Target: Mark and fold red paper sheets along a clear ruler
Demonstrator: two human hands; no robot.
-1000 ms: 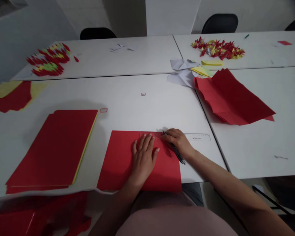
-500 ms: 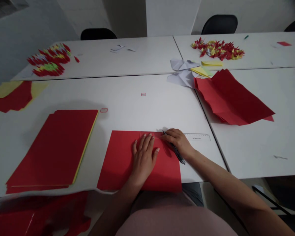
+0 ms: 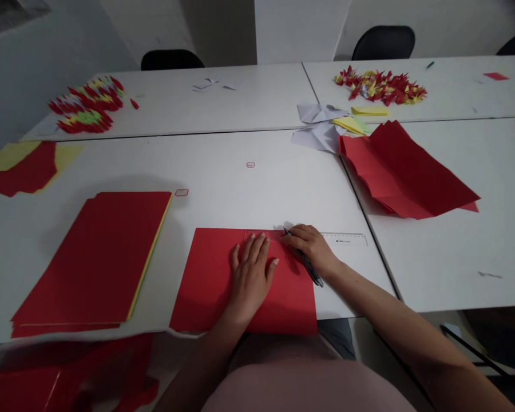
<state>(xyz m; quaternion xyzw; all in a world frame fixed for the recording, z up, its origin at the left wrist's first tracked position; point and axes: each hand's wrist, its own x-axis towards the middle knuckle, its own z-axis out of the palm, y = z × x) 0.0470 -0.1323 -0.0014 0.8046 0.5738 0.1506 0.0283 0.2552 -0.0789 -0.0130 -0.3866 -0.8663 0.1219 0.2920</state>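
A sheet of red paper lies flat on the white table at its front edge. Along the sheet's far edge rests a clear ruler, which sticks out past the paper on the right. My left hand is open, flat on the paper, its fingertips over the ruler's left part. In my right hand is a dark pen, pinched low with its tip by the paper's far edge. The pen's rear end points toward me, and my right fingers hide part of the ruler.
To the left is a stack of red and yellow paper. Creased red paper lies at the right, beside white folded sheets. Farther back are heaps of small folded paper pieces and paper stars. Black chairs stand behind.
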